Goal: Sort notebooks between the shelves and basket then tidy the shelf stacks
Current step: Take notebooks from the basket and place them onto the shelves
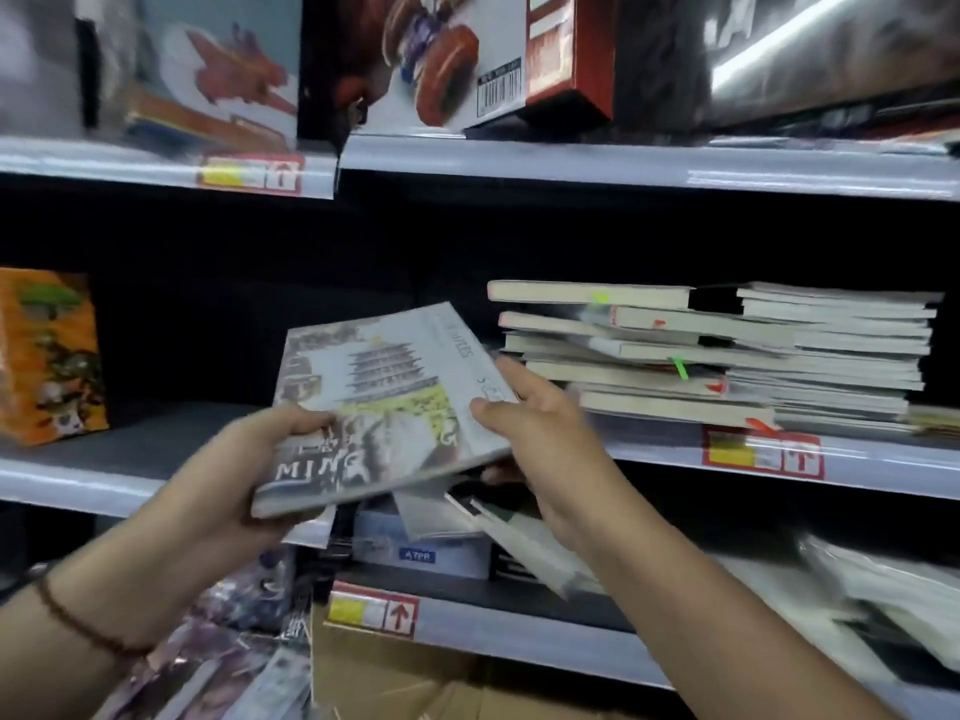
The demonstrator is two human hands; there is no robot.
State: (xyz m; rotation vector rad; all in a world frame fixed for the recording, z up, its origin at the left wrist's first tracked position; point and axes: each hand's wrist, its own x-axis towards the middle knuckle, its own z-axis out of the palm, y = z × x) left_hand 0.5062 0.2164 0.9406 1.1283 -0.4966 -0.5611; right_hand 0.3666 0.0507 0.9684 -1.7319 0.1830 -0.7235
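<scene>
Here, both forearms reach up and forward toward the middle shelf (883,467), and between them they hold one notebook (384,402) in the air in front of its edge. The left hand (244,475), a beaded bracelet (78,623) on its wrist, grips the notebook's near left corner: the thumb lies over the cover beside the printed "MING", and the fingers are curled underneath, out of sight. The notebook tilts, its far edge raised toward the shelf and its near edge lower; the cover shows a pagoda drawing and a yellow-green patch. The right hand (545,433) holds the notebook's right edge, thumb pressed on top of the cover, forefinger along the side, the other fingers curled below it. Something thin and pale sticks out under that hand, too blurred to tell what it is.

Left of the notebook, an orange box (49,356) stands on the same shelf. Right of the notebook, just beyond the right hand, a stack of notebooks (727,356) lies flat on the shelf, its edges uneven, with a red and yellow price tag (761,454) on the shelf lip beneath. Above the notebook, the upper shelf (623,166) carries toy boxes (415,59). Below it, the lower shelf (519,623) holds more loose notebooks.
</scene>
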